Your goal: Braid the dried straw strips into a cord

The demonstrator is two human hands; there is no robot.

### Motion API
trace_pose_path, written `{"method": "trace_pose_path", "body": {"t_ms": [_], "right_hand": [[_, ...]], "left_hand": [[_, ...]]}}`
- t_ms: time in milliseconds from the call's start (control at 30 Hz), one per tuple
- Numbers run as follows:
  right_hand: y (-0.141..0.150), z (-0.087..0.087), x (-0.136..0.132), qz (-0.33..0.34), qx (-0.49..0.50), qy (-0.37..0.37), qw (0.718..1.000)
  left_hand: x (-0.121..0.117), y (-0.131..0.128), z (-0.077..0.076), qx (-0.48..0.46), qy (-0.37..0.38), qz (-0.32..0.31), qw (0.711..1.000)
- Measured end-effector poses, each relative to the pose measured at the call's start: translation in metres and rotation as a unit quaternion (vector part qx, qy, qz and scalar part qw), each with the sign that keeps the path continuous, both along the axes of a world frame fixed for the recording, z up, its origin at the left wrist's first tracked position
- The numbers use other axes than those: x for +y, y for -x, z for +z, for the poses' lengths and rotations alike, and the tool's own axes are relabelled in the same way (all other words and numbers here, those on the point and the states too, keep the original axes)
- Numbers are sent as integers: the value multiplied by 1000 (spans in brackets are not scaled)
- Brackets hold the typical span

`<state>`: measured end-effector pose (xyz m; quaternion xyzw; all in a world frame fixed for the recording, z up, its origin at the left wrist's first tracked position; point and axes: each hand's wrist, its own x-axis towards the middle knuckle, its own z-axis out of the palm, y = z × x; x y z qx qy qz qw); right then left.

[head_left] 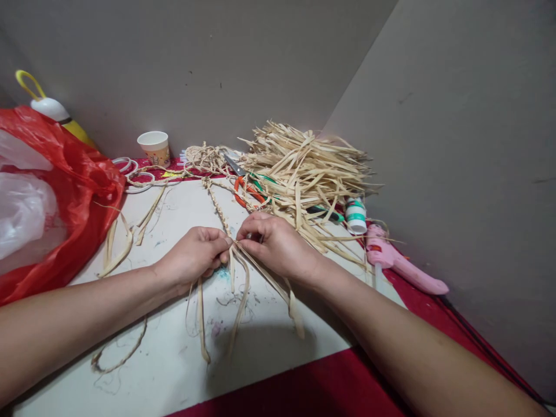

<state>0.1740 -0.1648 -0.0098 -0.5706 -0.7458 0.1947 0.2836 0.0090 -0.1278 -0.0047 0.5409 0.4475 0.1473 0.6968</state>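
Observation:
A thin straw braid [220,215] runs from the back of the white board down to my hands, where its loose strands spread out toward me. My left hand [202,250] pinches the lower end of the braid between thumb and fingers. Right beside it, my right hand [273,242] closes on straw strands at the same spot. Flat loose strands [243,289] hang below both hands and lie across the board. The exact grip of the fingertips is partly hidden.
Behind my right hand lies a heap of dry straw [308,165], with orange-handled scissors [245,194] at its edge. A pink glue gun [402,260] rests at the right near a white-and-green roll [356,217]. A red plastic bag [87,191] and a paper cup [154,149] stand left.

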Motion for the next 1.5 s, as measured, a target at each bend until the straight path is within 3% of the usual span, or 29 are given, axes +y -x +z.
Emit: {"method": "trace_pose_path", "body": {"t_ms": [67, 167, 300, 433, 533, 833, 1100, 1333, 1500], "right_hand": [[1, 2, 0, -10, 20, 28, 999], [2, 7, 0, -19, 87, 132, 987], [2, 10, 1, -16, 232, 284, 930], [-1, 6, 4, -3, 284, 341, 896], [-4, 4, 6, 16, 295, 351, 889], [-7, 14, 3, 82, 246, 343, 903], [-6, 3, 6, -2, 309, 346, 886], [-6, 10, 2, 39, 236, 341, 909], [-8, 12, 2, 31, 265, 360, 894]], "left_hand": [[0, 1, 0, 0, -6, -2, 1000], [0, 1, 0, -6, -8, -6, 1000], [0, 1, 0, 1, -6, -5, 1000], [1, 0, -1, -2, -8, -6, 1000], [1, 0, -1, -7, -8, -7, 1000], [0, 0, -1, -5, -19, -8, 1000], [0, 0, 3, 7, -38, -10, 999], [1, 1, 3, 0, -36, -15, 999], [3, 1, 1, 5, -44, -25, 999]]}}
